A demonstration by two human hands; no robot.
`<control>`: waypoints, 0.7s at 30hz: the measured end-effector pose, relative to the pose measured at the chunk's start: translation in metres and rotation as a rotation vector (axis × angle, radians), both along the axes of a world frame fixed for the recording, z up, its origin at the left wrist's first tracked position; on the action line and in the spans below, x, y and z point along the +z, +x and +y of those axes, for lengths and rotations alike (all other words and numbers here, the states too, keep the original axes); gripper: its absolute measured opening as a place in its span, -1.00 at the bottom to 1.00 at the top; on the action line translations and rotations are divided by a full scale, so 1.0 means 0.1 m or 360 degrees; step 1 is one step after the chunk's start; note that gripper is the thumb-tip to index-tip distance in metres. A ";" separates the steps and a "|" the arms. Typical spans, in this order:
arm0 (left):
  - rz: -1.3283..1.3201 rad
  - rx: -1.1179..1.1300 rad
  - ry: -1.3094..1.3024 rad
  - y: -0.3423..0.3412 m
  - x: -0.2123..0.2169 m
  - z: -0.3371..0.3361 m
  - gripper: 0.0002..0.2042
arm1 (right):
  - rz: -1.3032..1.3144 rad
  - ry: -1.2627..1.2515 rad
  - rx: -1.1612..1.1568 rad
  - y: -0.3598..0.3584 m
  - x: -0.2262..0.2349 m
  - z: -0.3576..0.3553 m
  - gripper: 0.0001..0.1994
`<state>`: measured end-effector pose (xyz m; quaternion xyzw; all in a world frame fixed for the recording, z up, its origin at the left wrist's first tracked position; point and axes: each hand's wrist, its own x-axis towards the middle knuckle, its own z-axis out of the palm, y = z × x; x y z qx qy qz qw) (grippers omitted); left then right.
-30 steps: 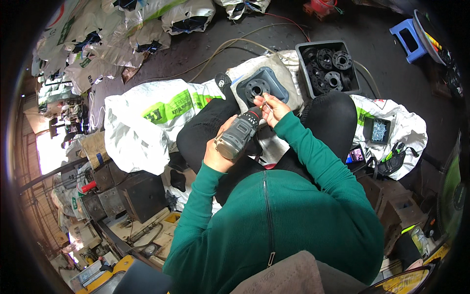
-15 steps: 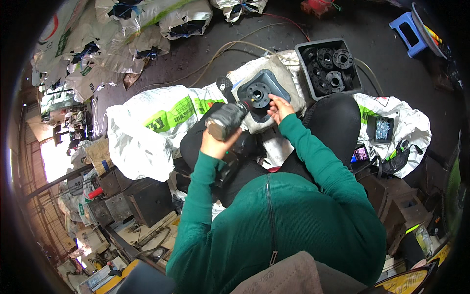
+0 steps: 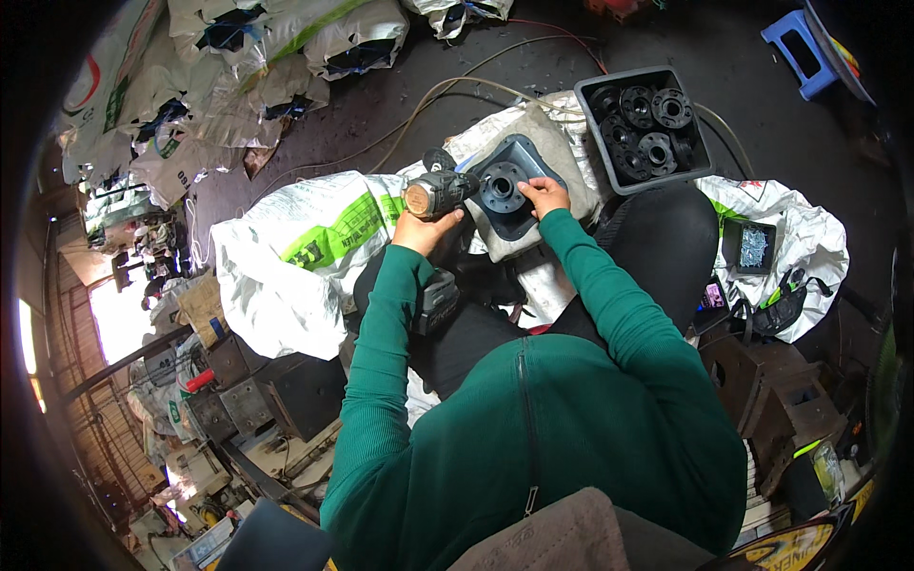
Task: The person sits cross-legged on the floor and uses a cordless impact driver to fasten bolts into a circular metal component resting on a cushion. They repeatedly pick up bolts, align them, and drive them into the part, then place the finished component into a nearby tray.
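Note:
A cordless drill [image 3: 436, 193] is in my left hand [image 3: 427, 231], its battery base down by my left thigh. Its front end points right, at the left rim of a round black flange [image 3: 502, 187] with a central hole. That flange sits in a dark, square-cornered dished part [image 3: 520, 152] on a pale sack-covered support between my knees. At the flange's right edge, my right hand [image 3: 546, 197] is closed with thumb and fingertips against the rim. Whether a screw sits at the drill's tip is hidden.
A grey bin [image 3: 703, 164] of similar black flanges stands beyond my right knee. Right of it, a small dark box of screws [image 3: 752, 247] rests on a white sack. Another white sack [image 3: 276, 276] lies left. A hose [image 3: 419, 112] crosses the floor; a blue stool [image 3: 798, 59] stands far right.
The drill has swung from a tilted, blurred position to a steadier one beside the flange. My right hand has come down from above the flange's right side onto its rim.

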<state>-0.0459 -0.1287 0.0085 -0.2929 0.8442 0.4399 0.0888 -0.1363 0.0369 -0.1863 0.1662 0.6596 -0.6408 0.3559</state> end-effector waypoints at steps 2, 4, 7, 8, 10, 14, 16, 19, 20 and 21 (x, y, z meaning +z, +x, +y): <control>-0.0053 0.0001 -0.0048 -0.03 -0.04 -0.02 -0.55 | -0.0005 -0.0076 -0.0019 -0.02 0.00 -0.04 -0.63; -0.0069 -0.0014 -0.0062 -0.06 -0.04 -0.04 -0.54 | -0.0098 -0.0089 -0.0007 -0.05 0.04 -0.07 -0.62; -0.0033 -0.0057 -0.0042 -0.07 0.04 -0.05 -0.54 | 0.0103 -0.0196 0.0026 -0.10 0.15 -0.09 -0.63; -0.0019 -0.0069 -0.0037 -0.05 0.09 -0.05 -0.54 | 0.0083 -0.0316 0.0007 -0.11 0.19 -0.08 -0.64; -0.0050 -0.0050 -0.0098 -0.03 0.18 -0.05 -0.54 | -0.0036 -0.0525 -0.0042 -0.13 0.27 -0.07 -0.65; -0.0117 -0.0064 -0.0049 -0.06 0.27 -0.06 -0.57 | -0.0108 -0.0524 -0.0089 -0.13 0.31 -0.11 -0.62; -0.0153 -0.0051 -0.0067 -0.07 0.24 -0.06 -0.59 | -0.0195 -0.0491 -0.0097 -0.11 0.27 -0.13 -0.62; -0.0167 0.0020 0.0091 -0.05 0.16 -0.07 -0.62 | -0.0088 -0.0435 0.0026 -0.09 0.19 -0.12 -0.69; -0.0201 0.0065 0.0150 -0.04 0.14 -0.08 -0.63 | -0.0103 -0.0441 0.0009 -0.08 0.18 -0.13 -0.69; -0.0148 0.0073 0.0189 -0.03 0.11 -0.08 -0.64 | -0.0084 -0.0441 0.0008 -0.08 0.17 -0.14 -0.67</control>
